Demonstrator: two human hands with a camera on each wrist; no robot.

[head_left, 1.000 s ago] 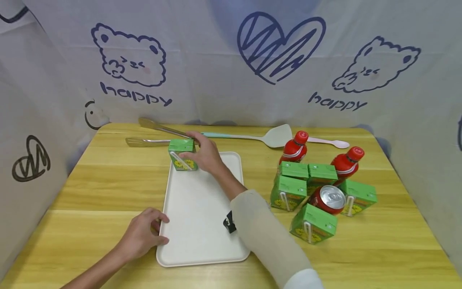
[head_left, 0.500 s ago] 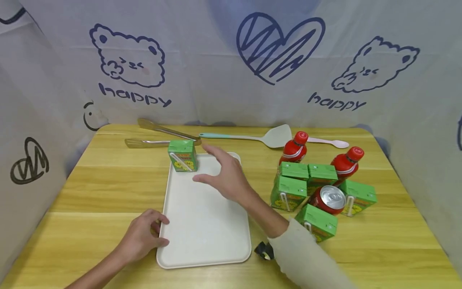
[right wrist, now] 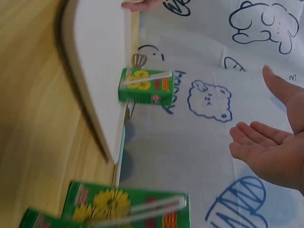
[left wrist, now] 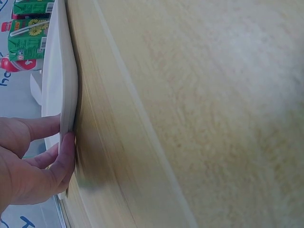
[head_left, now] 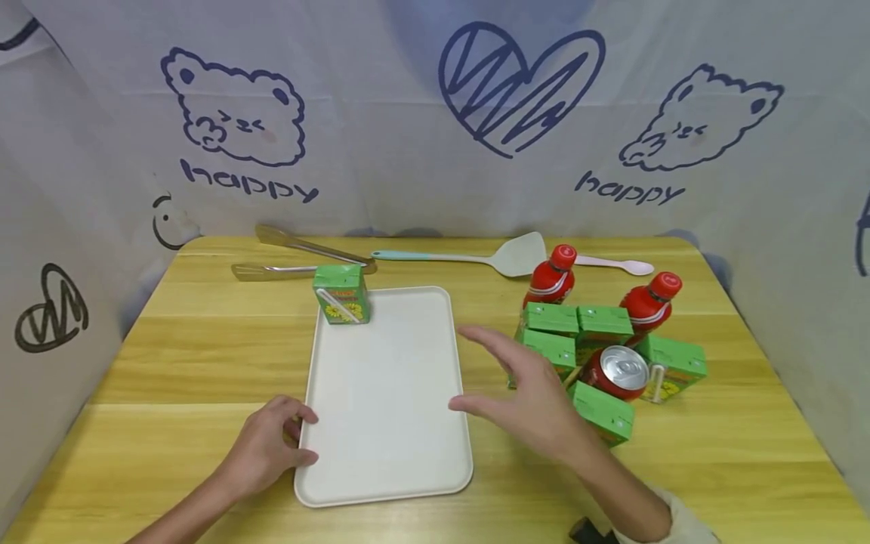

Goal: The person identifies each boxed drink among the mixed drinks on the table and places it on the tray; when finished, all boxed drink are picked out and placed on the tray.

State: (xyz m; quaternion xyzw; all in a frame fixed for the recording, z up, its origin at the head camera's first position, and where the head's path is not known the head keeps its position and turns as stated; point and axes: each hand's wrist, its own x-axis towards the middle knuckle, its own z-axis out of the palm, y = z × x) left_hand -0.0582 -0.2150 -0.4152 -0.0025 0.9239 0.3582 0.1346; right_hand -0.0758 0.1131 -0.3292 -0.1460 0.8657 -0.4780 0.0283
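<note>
My left hand (head_left: 267,446) holds the left rim of a white tray (head_left: 387,393). In the left wrist view its thumb and fingers (left wrist: 68,152) meet the tray's edge. On the far left corner of the tray stands a green juice box (head_left: 342,296), upright with a straw on its front. My right hand (head_left: 530,397) is in the air between the tray and the group at the right, thumb and fingers spread, with nothing in them. Behind it in the head view, several more green juice boxes (head_left: 605,414) are partly covered by the hand.
Among the boxes stands a red can (head_left: 623,370). Two red-capped bottles (head_left: 549,281) are behind them. Along the table's back lie metal tongs (head_left: 306,248), a spatula (head_left: 519,255) and a pink spoon (head_left: 635,267). A printed cloth (head_left: 381,151) hangs behind the table.
My right hand let go of the juice box at the tray's far left corner and drew back to the right and nearer me. The left hand stayed at the tray's rim.
</note>
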